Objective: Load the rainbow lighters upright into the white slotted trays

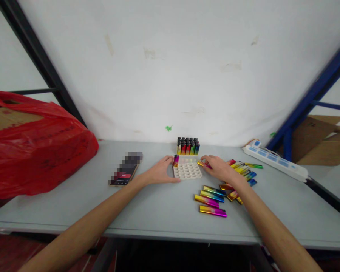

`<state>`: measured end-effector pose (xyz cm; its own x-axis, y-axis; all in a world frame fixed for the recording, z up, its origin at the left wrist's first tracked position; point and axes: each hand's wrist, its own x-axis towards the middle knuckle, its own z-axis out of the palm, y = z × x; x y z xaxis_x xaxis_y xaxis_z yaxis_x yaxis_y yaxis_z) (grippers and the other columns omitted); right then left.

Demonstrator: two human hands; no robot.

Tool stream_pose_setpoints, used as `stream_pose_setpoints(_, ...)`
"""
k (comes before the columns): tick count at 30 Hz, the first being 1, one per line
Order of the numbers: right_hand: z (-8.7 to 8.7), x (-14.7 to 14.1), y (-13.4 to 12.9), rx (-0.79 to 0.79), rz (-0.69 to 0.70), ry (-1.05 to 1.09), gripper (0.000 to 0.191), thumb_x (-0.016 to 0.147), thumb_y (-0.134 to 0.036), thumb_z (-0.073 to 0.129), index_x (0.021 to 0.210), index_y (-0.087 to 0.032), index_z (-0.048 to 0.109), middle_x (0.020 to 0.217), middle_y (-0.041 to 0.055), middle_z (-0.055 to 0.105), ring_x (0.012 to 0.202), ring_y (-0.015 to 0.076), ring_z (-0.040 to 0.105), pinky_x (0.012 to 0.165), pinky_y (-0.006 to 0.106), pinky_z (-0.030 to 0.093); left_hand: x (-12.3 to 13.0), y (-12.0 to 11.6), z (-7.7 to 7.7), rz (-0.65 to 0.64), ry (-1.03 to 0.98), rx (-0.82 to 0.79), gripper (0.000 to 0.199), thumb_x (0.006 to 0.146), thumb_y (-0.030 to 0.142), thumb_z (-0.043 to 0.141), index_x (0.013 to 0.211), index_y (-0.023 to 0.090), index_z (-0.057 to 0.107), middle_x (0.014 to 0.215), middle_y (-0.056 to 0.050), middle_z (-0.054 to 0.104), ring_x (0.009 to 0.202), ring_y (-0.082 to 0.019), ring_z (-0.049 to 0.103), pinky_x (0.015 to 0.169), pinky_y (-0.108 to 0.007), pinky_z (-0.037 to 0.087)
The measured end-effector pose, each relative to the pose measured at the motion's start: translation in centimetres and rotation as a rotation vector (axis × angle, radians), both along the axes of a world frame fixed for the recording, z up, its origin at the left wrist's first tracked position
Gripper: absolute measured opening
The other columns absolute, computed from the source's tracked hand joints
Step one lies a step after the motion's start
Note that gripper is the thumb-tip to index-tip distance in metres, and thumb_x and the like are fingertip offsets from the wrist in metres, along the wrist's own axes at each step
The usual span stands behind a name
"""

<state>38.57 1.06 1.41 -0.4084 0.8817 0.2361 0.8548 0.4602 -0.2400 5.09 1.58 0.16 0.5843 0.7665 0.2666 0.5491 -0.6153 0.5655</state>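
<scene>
White tray [188, 172] lies between your hands, an upright lighter [176, 161] in its 10 o'clock corner. Your left hand [159, 171] is at 9, thumb and fingers spread around that side. Your right hand [220, 168], at 3, pinches a tilted lighter [204, 164]. Packed lighters [188, 146] stand at 12; loose lighters [212, 211] lie at 3 to 5.

Glossy metallic-looking lighters [212, 211]; matt grey tabletop [153, 211]; shiny red plastic bag [45, 151].

Lighter [201, 163] partly hidden in the right grip [217, 167]
</scene>
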Motion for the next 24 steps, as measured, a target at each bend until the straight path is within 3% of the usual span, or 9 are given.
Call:
stream_pose_setpoints(3, 0.5, 0.1, 0.2, 0.048, -0.007, 0.147, 0.033, 0.11, -0.024, 0.055, 0.135, -0.019, 0.075, 0.12, 0.0158, 0.076, 0.092, 0.0251, 0.075, 0.093, 0.038, 0.056, 0.4, -0.3, -0.1, -0.015, -0.006, -0.008, 0.07, 0.076, 0.059, 0.098, 0.127, 0.022, 0.068, 0.143, -0.015, 0.068, 0.138, -0.038, 0.066, 0.125, -0.052, 0.052)
stream_pose_setpoints(6, 1.3, 0.1, 0.2, 0.059, 0.001, 0.381, 0.035, 0.109, -0.038, 0.06, 0.136, -0.021, 0.076, 0.117, 0.0131, 0.076, 0.078, 0.0223, 0.07, 0.09, 0.041, 0.058, 0.9, -0.6, -0.2, -0.023, -0.025, -0.007, 0.068, 0.078, 0.059, 0.097, 0.129, 0.024, 0.069, 0.149, -0.014, 0.067, 0.143, -0.037, 0.064, 0.129, -0.052, 0.048)
stream_pose_setpoints(10, 2.0, -1.2, -0.1, -0.054, 0.004, 0.821, 0.051, 0.089, -0.065, 0.083, 0.117, -0.021, 0.08, 0.106, 0.0093, 0.079, 0.084, 0.024, 0.069, 0.082, 0.04, 0.057, 1.6, -0.9, -0.4, -0.033, -0.037, -0.01, 0.068, 0.08, 0.06, 0.096, 0.132, 0.025, 0.071, 0.153, -0.012, 0.066, 0.148, -0.036, 0.061, 0.133, -0.05, 0.045)
stream_pose_setpoints(15, 2.2, -3.5, -0.9, -0.277, -0.002, 1.188, 0.059, 0.071, -0.072, 0.095, 0.098, -0.021, 0.08, 0.093, 0.0053, 0.077, 0.084, 0.0208, 0.064, 0.079, 0.035, 0.054, 1.9, -1.0, -0.5, -0.035, -0.036, 0.008, 0.068, 0.08, 0.06, 0.096, 0.133, 0.025, 0.071, 0.149, -0.012, 0.069, 0.142, -0.037, 0.065, 0.13, -0.051, 0.049)
stream_pose_setpoints(20, 2.5, -4.9, -1.8, -0.417, 0.1, 1.245, 0.062, 0.079, -0.083, 0.083, 0.091, -0.023, 0.07, 0.09, 0.0039, 0.072, 0.086, 0.0209, 0.066, 0.08, 0.035, 0.057, 1.9, -1.1, -0.4, -0.04, -0.044, 0.002, 0.067, 0.081, 0.059, 0.095, 0.133, 0.026, 0.071, 0.148, -0.012, 0.069, 0.141, -0.037, 0.065, 0.129, -0.051, 0.049)
stream_pose_setpoints(24, 2.4, -5.6, -2.1, -0.5, 0.13, 1.149, 0.064, 0.086, -0.09, 0.069, 0.092, -0.027, 0.057, 0.072, -0.0051, 0.056, 0.063, 0.016, 0.053, 0.062, 0.031, 0.05, 1.9, -1.0, -0.5, -0.039, -0.047, -0.018, 0.069, 0.08, 0.06, 0.095, 0.134, 0.024, 0.07, 0.149, -0.013, 0.068, 0.142, -0.037, 0.064, 0.131, -0.05, 0.047)
